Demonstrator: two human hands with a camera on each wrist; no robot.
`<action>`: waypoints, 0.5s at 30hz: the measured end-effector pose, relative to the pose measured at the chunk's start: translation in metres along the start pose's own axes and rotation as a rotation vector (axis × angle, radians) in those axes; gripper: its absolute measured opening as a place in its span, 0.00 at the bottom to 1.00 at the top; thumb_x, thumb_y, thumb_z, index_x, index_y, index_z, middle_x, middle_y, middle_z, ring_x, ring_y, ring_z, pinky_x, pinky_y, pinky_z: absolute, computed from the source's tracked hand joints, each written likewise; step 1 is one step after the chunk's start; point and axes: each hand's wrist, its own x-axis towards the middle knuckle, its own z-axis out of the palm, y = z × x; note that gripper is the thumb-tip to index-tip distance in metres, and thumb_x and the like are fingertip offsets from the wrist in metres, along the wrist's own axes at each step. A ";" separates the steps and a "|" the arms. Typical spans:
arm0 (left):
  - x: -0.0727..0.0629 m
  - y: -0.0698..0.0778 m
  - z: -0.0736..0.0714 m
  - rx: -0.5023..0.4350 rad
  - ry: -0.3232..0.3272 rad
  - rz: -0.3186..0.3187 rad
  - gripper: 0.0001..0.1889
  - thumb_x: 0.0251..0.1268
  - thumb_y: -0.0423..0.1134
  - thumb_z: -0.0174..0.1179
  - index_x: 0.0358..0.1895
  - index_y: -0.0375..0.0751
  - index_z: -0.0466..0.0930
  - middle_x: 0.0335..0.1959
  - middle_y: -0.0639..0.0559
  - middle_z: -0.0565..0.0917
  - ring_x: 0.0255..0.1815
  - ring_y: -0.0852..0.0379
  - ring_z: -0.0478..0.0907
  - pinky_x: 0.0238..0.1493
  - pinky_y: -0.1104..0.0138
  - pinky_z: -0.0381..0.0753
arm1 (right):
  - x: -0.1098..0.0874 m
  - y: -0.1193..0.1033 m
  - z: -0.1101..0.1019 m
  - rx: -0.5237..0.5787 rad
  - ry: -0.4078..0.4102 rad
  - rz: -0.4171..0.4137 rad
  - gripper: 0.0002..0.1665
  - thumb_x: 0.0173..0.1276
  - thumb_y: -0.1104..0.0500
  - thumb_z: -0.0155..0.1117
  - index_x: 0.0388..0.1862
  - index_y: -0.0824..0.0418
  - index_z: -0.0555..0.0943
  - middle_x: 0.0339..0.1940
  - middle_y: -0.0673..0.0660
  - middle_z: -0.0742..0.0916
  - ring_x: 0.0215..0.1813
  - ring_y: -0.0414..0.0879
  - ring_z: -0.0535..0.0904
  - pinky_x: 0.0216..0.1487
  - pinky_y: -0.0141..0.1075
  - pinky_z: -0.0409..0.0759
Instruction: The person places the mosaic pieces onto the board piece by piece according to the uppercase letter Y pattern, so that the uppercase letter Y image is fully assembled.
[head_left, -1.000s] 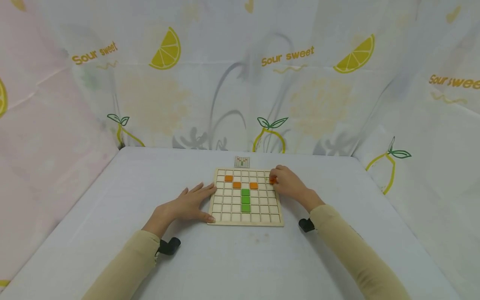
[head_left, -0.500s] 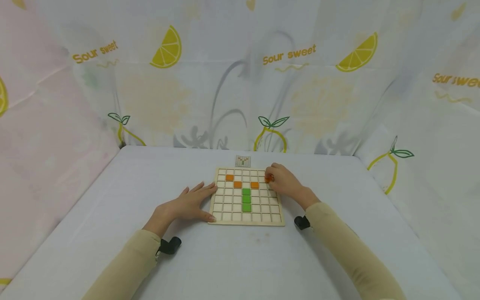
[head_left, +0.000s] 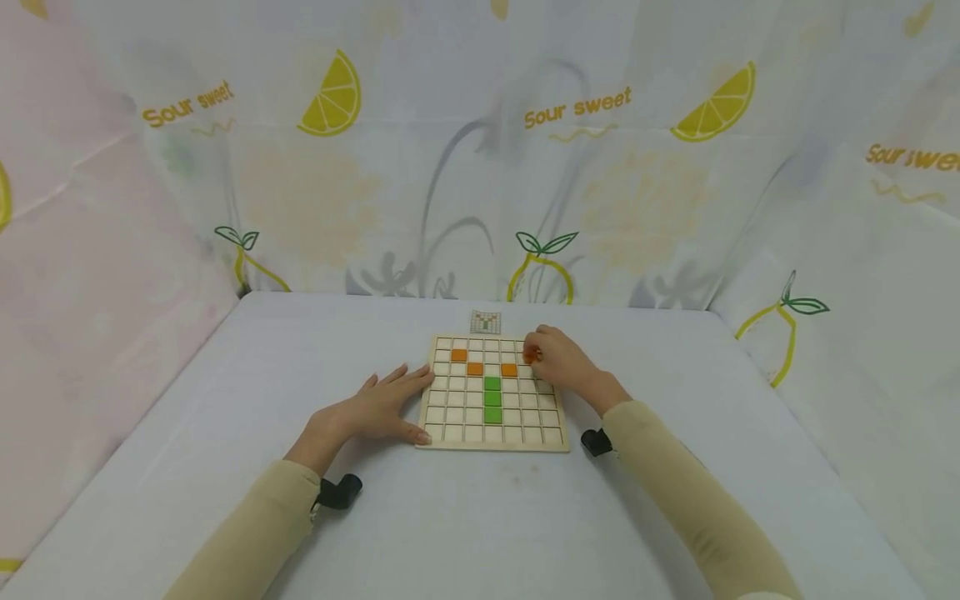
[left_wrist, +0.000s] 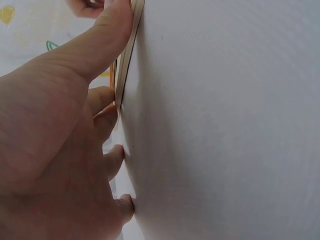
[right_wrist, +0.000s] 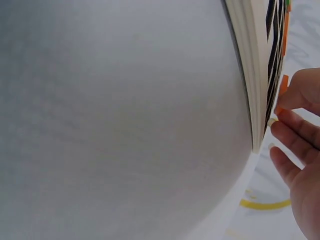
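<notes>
A square wooden grid board (head_left: 492, 447) lies on the table. Three orange tiles (head_left: 459, 355) sit in its upper cells and three green tiles (head_left: 492, 398) form a column in the middle. My left hand (head_left: 378, 408) rests with spread fingers against the board's left edge, its thumb on the near left corner. At the upper right cells, my right hand (head_left: 566, 362) pinches another orange tile (right_wrist: 284, 85) between thumb and index finger. That tile is tilted in the right wrist view, and the fingers partly cover it.
A small card (head_left: 486, 322) printed with a coloured grid pattern lies just beyond the board's far edge. The white cloth-covered table (head_left: 450, 525) spreads around the board. A lemon-print curtain (head_left: 420, 200) stands behind the table and at both sides.
My right hand has shifted leftward over the board's upper right part, carrying the orange tile with it. The left hand has stayed in place at the board's edge.
</notes>
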 end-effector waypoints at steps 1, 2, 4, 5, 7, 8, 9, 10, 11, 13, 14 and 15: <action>0.000 0.000 0.000 0.002 0.002 -0.002 0.57 0.49 0.62 0.72 0.80 0.48 0.51 0.83 0.51 0.50 0.84 0.40 0.38 0.78 0.35 0.33 | 0.000 0.000 0.000 -0.001 0.002 -0.002 0.10 0.62 0.69 0.60 0.37 0.56 0.82 0.38 0.54 0.82 0.42 0.48 0.75 0.49 0.41 0.80; 0.000 0.000 0.000 0.001 0.003 -0.002 0.57 0.49 0.62 0.72 0.80 0.48 0.51 0.83 0.51 0.50 0.84 0.40 0.38 0.78 0.35 0.33 | 0.001 0.000 0.001 0.000 0.004 -0.006 0.10 0.62 0.69 0.60 0.37 0.56 0.82 0.38 0.54 0.82 0.42 0.48 0.76 0.49 0.42 0.80; 0.000 -0.001 0.001 0.003 0.006 -0.003 0.57 0.49 0.62 0.72 0.80 0.49 0.51 0.83 0.52 0.50 0.84 0.41 0.38 0.78 0.35 0.33 | 0.002 -0.001 0.001 0.000 0.008 -0.013 0.10 0.62 0.69 0.60 0.37 0.56 0.82 0.38 0.54 0.82 0.42 0.48 0.76 0.50 0.42 0.80; 0.000 -0.001 0.001 0.001 0.007 -0.003 0.57 0.49 0.62 0.72 0.80 0.49 0.51 0.83 0.52 0.50 0.84 0.41 0.38 0.78 0.35 0.33 | 0.002 -0.001 0.001 0.001 0.010 -0.015 0.10 0.62 0.69 0.59 0.36 0.56 0.82 0.38 0.54 0.82 0.42 0.48 0.76 0.50 0.42 0.81; 0.000 -0.002 0.001 -0.002 0.007 -0.001 0.57 0.49 0.62 0.72 0.80 0.49 0.51 0.83 0.53 0.51 0.84 0.41 0.38 0.78 0.35 0.33 | 0.003 -0.002 0.002 -0.001 0.011 -0.020 0.10 0.62 0.70 0.59 0.36 0.57 0.83 0.38 0.54 0.82 0.42 0.48 0.76 0.50 0.43 0.81; 0.000 -0.002 0.001 -0.002 0.007 0.000 0.57 0.49 0.62 0.72 0.80 0.49 0.51 0.83 0.53 0.50 0.84 0.41 0.38 0.78 0.35 0.33 | 0.003 -0.002 0.002 -0.003 0.012 -0.023 0.10 0.62 0.70 0.59 0.36 0.57 0.83 0.38 0.54 0.82 0.42 0.48 0.76 0.50 0.43 0.81; 0.001 -0.002 0.001 -0.001 0.006 0.001 0.57 0.49 0.63 0.72 0.80 0.49 0.51 0.83 0.53 0.50 0.84 0.41 0.38 0.78 0.35 0.33 | 0.003 -0.003 0.002 -0.005 0.011 -0.025 0.10 0.62 0.70 0.59 0.37 0.57 0.83 0.38 0.54 0.82 0.42 0.48 0.76 0.49 0.42 0.81; 0.001 -0.002 0.001 -0.002 0.007 0.001 0.57 0.49 0.63 0.72 0.80 0.49 0.51 0.83 0.53 0.50 0.84 0.41 0.38 0.78 0.35 0.33 | 0.003 -0.003 0.002 -0.006 0.011 -0.026 0.10 0.62 0.70 0.59 0.37 0.57 0.83 0.38 0.54 0.82 0.42 0.48 0.76 0.49 0.42 0.80; 0.001 -0.003 0.002 -0.002 0.007 0.002 0.57 0.49 0.63 0.72 0.80 0.49 0.51 0.83 0.53 0.50 0.84 0.41 0.38 0.78 0.35 0.33 | 0.003 -0.003 0.003 -0.008 0.009 -0.026 0.10 0.62 0.70 0.59 0.37 0.57 0.83 0.38 0.54 0.82 0.41 0.48 0.76 0.49 0.42 0.80; 0.001 -0.003 0.002 -0.003 0.008 0.004 0.57 0.49 0.63 0.72 0.80 0.49 0.51 0.83 0.53 0.51 0.84 0.41 0.38 0.78 0.35 0.33 | 0.003 -0.004 0.003 -0.010 0.005 -0.021 0.10 0.62 0.70 0.59 0.37 0.58 0.83 0.38 0.54 0.82 0.41 0.47 0.75 0.49 0.42 0.80; 0.002 -0.004 0.002 -0.003 0.007 0.006 0.57 0.49 0.63 0.72 0.80 0.49 0.51 0.83 0.53 0.51 0.84 0.41 0.38 0.78 0.35 0.33 | 0.003 -0.005 0.002 -0.011 0.004 -0.020 0.10 0.62 0.70 0.59 0.37 0.58 0.83 0.38 0.55 0.82 0.41 0.48 0.75 0.48 0.42 0.80; 0.002 -0.004 0.003 -0.004 0.007 0.006 0.57 0.49 0.63 0.72 0.80 0.49 0.51 0.83 0.53 0.51 0.84 0.41 0.38 0.78 0.35 0.33 | 0.003 -0.005 0.002 -0.009 0.002 -0.018 0.10 0.62 0.70 0.59 0.37 0.58 0.83 0.38 0.55 0.82 0.41 0.48 0.75 0.48 0.42 0.80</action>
